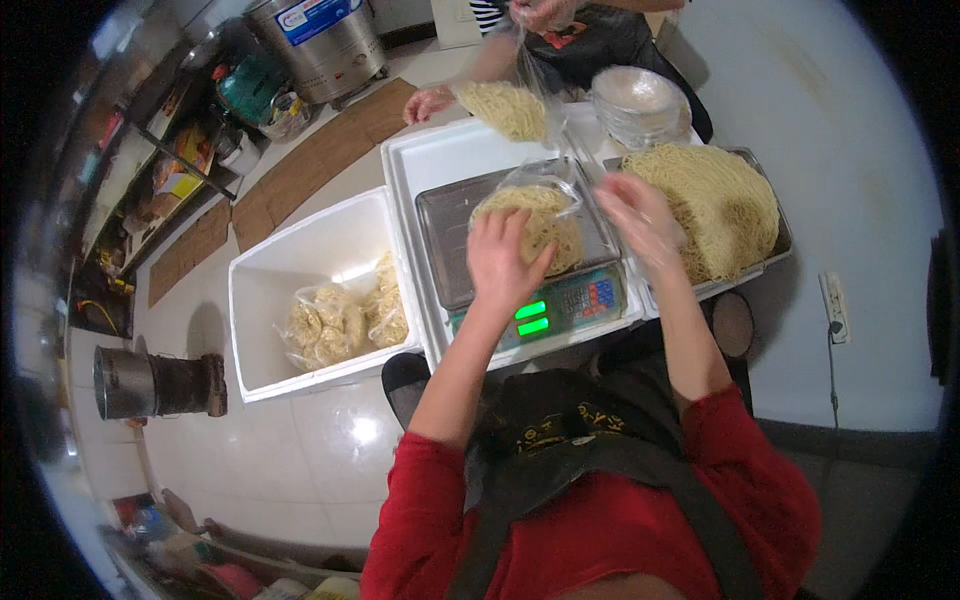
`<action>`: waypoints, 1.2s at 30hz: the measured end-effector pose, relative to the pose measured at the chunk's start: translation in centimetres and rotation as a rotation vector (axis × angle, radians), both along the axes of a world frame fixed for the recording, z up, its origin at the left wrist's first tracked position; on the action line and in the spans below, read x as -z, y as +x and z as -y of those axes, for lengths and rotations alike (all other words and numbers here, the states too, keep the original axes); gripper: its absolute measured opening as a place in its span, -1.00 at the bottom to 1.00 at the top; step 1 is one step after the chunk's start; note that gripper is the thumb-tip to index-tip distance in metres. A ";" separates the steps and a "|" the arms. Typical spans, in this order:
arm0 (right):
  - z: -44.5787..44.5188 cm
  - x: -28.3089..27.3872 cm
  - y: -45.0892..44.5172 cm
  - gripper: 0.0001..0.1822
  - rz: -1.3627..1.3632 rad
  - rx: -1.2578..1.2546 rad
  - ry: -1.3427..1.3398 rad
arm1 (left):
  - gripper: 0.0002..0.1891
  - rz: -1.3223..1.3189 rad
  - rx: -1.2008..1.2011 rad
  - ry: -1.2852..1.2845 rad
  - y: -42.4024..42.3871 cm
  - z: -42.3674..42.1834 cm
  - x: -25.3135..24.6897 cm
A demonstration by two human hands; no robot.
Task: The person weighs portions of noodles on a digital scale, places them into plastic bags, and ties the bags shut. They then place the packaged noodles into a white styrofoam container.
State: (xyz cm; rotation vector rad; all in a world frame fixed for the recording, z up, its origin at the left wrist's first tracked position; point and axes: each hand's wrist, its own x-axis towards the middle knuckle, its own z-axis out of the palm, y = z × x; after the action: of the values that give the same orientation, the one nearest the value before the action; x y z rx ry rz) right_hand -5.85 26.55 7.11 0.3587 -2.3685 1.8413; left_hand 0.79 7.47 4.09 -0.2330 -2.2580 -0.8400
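Before me a digital scale (469,255) with lit green displays stands on a white foam lid. A clear plastic bag of noodles (566,232) lies on its metal pan. My left hand (501,251) grips the near left side of this bag, with the thumb over the noodles. To the right, my right hand (643,221), in a thin clear glove and slightly blurred, hovers between the scale and a large heap of noodles (724,202). Nothing shows in its fingers. The heap fills a metal tray (784,236).
A white foam box (262,300) at left holds several bagged noodle portions (326,322). Across from me a person (600,45) holds up another bag of noodles (510,109). Plastic-wrapped bowls (637,105) stand beyond the heap. A power strip (834,307) is on the right wall.
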 end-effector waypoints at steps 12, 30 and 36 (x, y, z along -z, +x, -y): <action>-1.4 1.5 -5.1 -0.84 0.538 -0.338 -1.032 | -0.83 0.334 0.583 1.814 -2.0 7.3 -0.4; -2.7 -10.8 5.5 -0.93 0.121 -0.578 -0.339 | -0.70 -0.021 0.110 0.520 7.5 1.4 -11.0; -0.4 -10.9 12.4 -0.85 -0.666 -0.776 0.201 | -0.73 0.451 0.573 0.226 12.6 -3.5 -8.1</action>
State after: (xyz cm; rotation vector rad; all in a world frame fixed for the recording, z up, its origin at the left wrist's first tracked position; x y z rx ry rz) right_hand 6.54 26.98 17.99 1.7877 -2.0350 1.3196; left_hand 13.36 10.95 12.21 -0.6595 -2.5113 -1.5670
